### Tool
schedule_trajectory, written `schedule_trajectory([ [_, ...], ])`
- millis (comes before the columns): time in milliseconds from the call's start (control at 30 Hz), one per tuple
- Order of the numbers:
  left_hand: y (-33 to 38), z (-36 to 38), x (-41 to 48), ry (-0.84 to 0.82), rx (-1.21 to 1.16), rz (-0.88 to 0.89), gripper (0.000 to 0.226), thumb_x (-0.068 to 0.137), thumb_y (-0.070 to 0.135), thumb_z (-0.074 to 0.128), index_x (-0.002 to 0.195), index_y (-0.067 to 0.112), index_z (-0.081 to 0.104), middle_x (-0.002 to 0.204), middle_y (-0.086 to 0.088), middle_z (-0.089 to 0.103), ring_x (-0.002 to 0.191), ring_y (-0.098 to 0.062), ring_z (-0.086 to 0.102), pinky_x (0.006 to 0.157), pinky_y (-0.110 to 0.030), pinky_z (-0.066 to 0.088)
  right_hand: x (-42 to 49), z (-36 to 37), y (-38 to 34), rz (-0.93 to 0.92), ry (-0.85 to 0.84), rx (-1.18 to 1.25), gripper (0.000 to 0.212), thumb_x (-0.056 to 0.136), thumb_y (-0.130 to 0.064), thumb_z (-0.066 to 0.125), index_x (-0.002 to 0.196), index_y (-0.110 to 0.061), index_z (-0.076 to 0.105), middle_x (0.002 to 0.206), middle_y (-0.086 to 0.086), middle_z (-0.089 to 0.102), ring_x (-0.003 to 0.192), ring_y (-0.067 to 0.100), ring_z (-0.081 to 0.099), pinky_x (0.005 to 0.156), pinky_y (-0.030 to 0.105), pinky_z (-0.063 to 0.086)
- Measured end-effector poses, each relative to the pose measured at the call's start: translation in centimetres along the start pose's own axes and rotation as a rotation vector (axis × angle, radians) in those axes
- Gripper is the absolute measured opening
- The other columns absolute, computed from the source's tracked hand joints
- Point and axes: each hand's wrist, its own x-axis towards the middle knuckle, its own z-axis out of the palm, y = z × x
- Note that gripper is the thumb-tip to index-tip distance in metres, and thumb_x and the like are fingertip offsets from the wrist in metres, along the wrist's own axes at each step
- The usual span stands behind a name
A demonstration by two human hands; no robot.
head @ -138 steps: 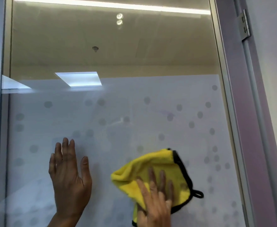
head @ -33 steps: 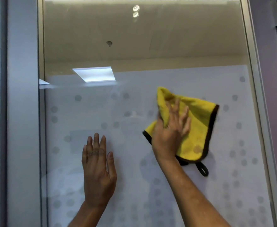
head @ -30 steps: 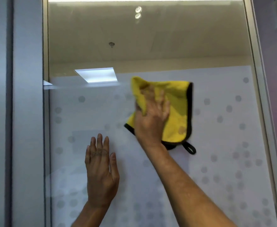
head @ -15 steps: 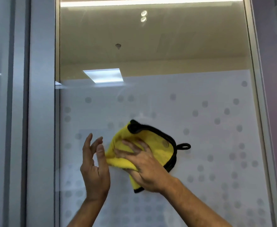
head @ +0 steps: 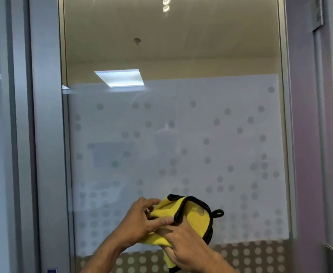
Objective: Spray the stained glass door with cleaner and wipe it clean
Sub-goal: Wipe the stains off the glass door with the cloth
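Observation:
The glass door [head: 181, 134] fills the view, clear at the top and frosted with grey dots lower down. In front of its lower middle, both hands hold a yellow cloth [head: 198, 217] with a black hem and a small hanging loop. My left hand [head: 140, 223] pinches the cloth's left fold with its fingertips. My right hand [head: 183, 245] grips the bunched lower part from beneath. The cloth appears held just off the glass. No spray bottle is in view.
A grey metal frame post [head: 47, 134] stands left of the pane, and a purple-grey jamb [head: 307, 134] with a hinge [head: 318, 14] stands on the right. Ceiling lights reflect in the upper glass.
My right hand swept the cloth from the upper frosted area down to the lower middle. My left hand left the glass and took hold of the cloth. The view shifted right.

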Motion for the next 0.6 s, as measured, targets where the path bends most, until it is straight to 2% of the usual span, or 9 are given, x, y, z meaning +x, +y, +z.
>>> schedule_trajectory([
  [67, -0.8, 0.8, -0.5, -0.01, 0.072, 0.015, 0.083, 0.039, 0.09, 0.08, 0.112, 0.051, 0.067, 0.112, 0.006, 0.056, 0.114, -0.011, 0.054, 0.101, -0.035, 0.05, -1.4, 0.0, -0.5, 0.01, -0.037, -0.039, 0.064, 0.091, -0.028, 0.056, 0.153, -0.033, 0.044, 0.165, -0.011, 0.039, 0.159, 0.01, 0.018, 0.129, 0.048, -0.002],
  [167, -0.8, 1.9, -1.9, 0.068, 0.058, 0.042, 0.055, 0.053, 0.068, 0.079, 0.105, 0.053, 0.066, 0.112, 0.013, 0.056, 0.118, -0.011, 0.05, 0.104, -0.037, 0.046, -2.6, -0.4, -1.8, 0.008, -0.081, -0.089, 0.069, 0.082, -0.029, 0.056, 0.151, -0.026, 0.044, 0.159, -0.006, 0.049, 0.157, 0.016, 0.024, 0.129, 0.053, 0.002],
  [233, -0.7, 2.3, -3.2, 0.102, -0.037, 0.073, 0.039, 0.067, 0.052, 0.074, 0.104, 0.048, 0.064, 0.11, 0.012, 0.062, 0.112, -0.011, 0.058, 0.099, -0.037, 0.051, -2.9, -0.5, -2.9, -0.02, -0.075, -0.127, 0.062, 0.078, -0.029, 0.057, 0.139, -0.022, 0.05, 0.142, -0.005, 0.061, 0.15, 0.017, 0.035, 0.127, 0.056, 0.012],
  [300, -0.4, 2.3, -4.5, 0.095, -0.12, 0.135, 0.02, 0.084, 0.03, 0.073, 0.103, 0.032, 0.067, 0.097, 0.002, 0.069, 0.092, -0.011, 0.065, 0.085, -0.037, 0.055, -3.0, -0.6, -4.4, -0.041, -0.083, -0.189, 0.058, 0.078, -0.032, 0.06, 0.134, -0.022, 0.051, 0.135, -0.004, 0.064, 0.145, 0.018, 0.039, 0.124, 0.059, 0.021],
  [367, 0.0, 1.7, -5.9, 0.126, -0.17, 0.176, 0.007, 0.094, 0.016, 0.067, 0.098, 0.022, 0.068, 0.084, -0.003, 0.068, 0.078, -0.01, 0.062, 0.075, -0.035, 0.053, -3.1, -0.7, -5.8, -0.05, -0.084, -0.261, 0.056, 0.078, -0.04, 0.067, 0.13, -0.025, 0.052, 0.132, -0.006, 0.064, 0.14, 0.018, 0.039, 0.115, 0.059, 0.04],
  [400, 0.1, 1.2, -6.6, 0.165, -0.179, 0.184, 0.006, 0.098, 0.014, 0.065, 0.096, 0.019, 0.068, 0.079, 0.0, 0.066, 0.074, -0.009, 0.06, 0.071, -0.033, 0.051, -3.1, -1.0, -6.6, -0.054, -0.076, -0.288, 0.056, 0.077, -0.044, 0.071, 0.126, -0.027, 0.053, 0.128, -0.007, 0.064, 0.137, 0.017, 0.04, 0.111, 0.059, 0.043],
  [433, 0.2, 0.7, -7.4, 0.202, -0.187, 0.185, 0.008, 0.1, 0.014, 0.064, 0.093, 0.016, 0.068, 0.074, 0.004, 0.063, 0.071, -0.008, 0.058, 0.068, -0.031, 0.049, -3.1, -1.1, -7.6, -0.064, -0.048, -0.31, 0.055, 0.076, -0.049, 0.073, 0.124, -0.028, 0.054, 0.124, -0.009, 0.064, 0.133, 0.016, 0.04, 0.112, 0.059, 0.04],
  [500, 0.3, -0.5, -8.6, 0.255, -0.225, 0.17, 0.018, 0.101, 0.021, 0.066, 0.088, 0.009, 0.064, 0.071, 0.004, 0.057, 0.068, -0.009, 0.053, 0.063, -0.03, 0.045, -2.8, -1.4, -9.4, -0.097, 0.024, -0.322, 0.051, 0.084, -0.061, 0.066, 0.123, -0.029, 0.057, 0.126, -0.007, 0.064, 0.135, 0.017, 0.041, 0.121, 0.057, 0.024],
  [600, 0.2, -2.6, -11.7, 0.342, -0.322, 0.14, 0.029, 0.098, 0.031, 0.068, 0.08, 0.009, 0.062, 0.067, 0.006, 0.056, 0.064, -0.005, 0.05, 0.058, -0.02, 0.042, -2.2, -1.5, -12.7, -0.129, 0.051, -0.212, 0.069, 0.089, -0.08, 0.049, 0.133, -0.028, 0.059, 0.149, 0.0, 0.058, 0.154, 0.024, 0.034, 0.127, 0.06, 0.016],
])
